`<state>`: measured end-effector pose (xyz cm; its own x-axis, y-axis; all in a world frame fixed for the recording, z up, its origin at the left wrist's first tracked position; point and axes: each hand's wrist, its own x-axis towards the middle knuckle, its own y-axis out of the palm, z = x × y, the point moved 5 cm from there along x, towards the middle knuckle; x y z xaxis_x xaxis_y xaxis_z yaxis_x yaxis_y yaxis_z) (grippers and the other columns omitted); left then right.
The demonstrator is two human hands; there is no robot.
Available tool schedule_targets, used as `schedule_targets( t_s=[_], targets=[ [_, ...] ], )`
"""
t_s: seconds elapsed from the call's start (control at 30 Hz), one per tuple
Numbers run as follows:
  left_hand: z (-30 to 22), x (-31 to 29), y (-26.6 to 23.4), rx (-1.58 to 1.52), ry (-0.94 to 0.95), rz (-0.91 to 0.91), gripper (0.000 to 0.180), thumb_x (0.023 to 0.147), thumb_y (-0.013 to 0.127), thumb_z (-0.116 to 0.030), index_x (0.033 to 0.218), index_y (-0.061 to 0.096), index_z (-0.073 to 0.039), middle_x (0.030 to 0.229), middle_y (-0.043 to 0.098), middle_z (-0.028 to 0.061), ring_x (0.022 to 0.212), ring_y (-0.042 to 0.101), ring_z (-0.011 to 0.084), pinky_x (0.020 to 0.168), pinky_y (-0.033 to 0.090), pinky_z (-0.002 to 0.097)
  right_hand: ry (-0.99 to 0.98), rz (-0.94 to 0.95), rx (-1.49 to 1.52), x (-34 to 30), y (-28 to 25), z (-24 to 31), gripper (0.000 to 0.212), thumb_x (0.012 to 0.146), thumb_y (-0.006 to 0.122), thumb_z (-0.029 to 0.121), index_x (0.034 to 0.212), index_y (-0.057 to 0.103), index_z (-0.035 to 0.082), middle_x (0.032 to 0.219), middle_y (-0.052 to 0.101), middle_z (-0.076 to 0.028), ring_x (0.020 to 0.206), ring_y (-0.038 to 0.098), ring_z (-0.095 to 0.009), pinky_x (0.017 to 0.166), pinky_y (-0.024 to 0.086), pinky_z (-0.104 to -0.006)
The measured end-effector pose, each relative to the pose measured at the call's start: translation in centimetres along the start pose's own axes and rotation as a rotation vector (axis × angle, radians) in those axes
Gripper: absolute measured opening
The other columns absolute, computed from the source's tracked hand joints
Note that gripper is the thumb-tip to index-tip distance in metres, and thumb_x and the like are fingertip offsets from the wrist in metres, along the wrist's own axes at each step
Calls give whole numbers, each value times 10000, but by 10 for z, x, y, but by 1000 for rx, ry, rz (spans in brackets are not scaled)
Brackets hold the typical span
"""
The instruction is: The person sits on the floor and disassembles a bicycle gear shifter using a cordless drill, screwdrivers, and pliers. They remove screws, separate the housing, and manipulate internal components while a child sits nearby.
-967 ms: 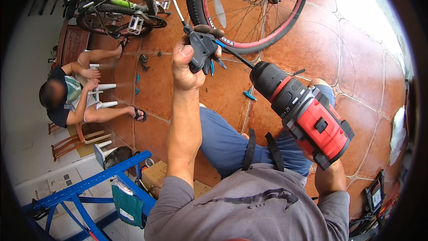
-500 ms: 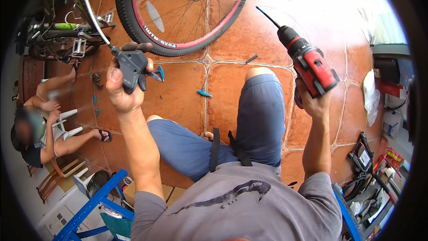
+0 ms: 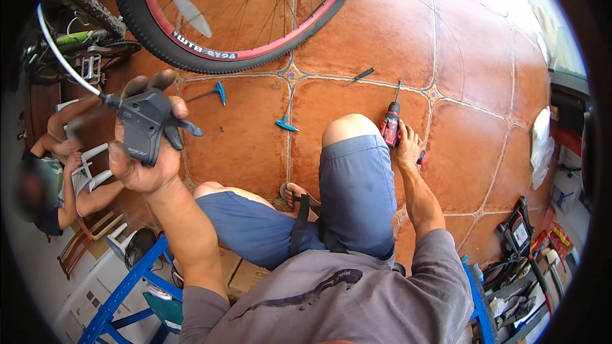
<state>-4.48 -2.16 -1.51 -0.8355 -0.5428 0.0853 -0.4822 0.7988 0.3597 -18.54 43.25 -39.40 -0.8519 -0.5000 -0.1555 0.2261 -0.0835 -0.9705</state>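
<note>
My left hand holds up a black bicycle gear shifter, its fingers behind the body and the thumb at its near side. The shifter's dark levers stick out to the right. A white cable housing runs from it up and left. Down on the tiles beside my right knee lies a red and black cordless drill with a long thin bit. My right hand is on the drill's handle, fingers curled over it; the palm side is hidden.
Ahead stands a bicycle wheel with a red rim. Two blue-handled hex keys and a dark slim tool lie on the tiles. A person sits at the left. Blue shelving and piled tools flank me.
My right hand has lowered the drill from mid-air to the floor near my knee. My left hand, still holding the shifter, has shifted left and slightly nearer.
</note>
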Motion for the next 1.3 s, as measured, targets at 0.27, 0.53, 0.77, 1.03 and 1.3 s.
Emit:
schedule_targets(
  t_s=[0.27,0.53,0.77,1.03,1.3],
  targets=[
    [15,10,8,4,-13,-25,909,740,698,-588,1293,462,94,1194,564,293,961,647,326,867,515,402,-1,200,63,-10,24,2,667,810,624,72,1428,382,148,1329,471,-123,1209,455,-339,1026,341,-493],
    [14,12,11,-35,130,26,876,794,613,-622,1280,461,91,1189,554,241,929,647,350,776,545,396,-236,-26,691,129,-235,133,201,872,627,49,1060,634,-22,857,622,-112,726,588,-158,641,475,-283],
    [17,13,4,64,104,-109,797,854,516,-608,1277,480,66,1199,569,194,1035,616,273,896,497,388,-902,115,1122,120,-371,372,312,807,699,83,1097,631,-13,866,618,-140,738,628,-199,665,511,-299],
    [21,3,-4,-37,-11,-117,779,921,422,-609,1316,441,62,1218,562,168,1100,574,262,971,452,401,-746,466,1473,113,-319,380,470,813,714,30,1248,536,6,849,634,-38,665,608,-77,592,486,-235],
    [14,4,-2,26,114,-158,830,875,551,-614,1282,463,103,1179,578,155,1106,576,228,983,444,363,-737,374,1489,115,-314,384,391,809,726,28,1169,575,7,807,637,-27,693,607,-68,622,493,-228]
  ],
)
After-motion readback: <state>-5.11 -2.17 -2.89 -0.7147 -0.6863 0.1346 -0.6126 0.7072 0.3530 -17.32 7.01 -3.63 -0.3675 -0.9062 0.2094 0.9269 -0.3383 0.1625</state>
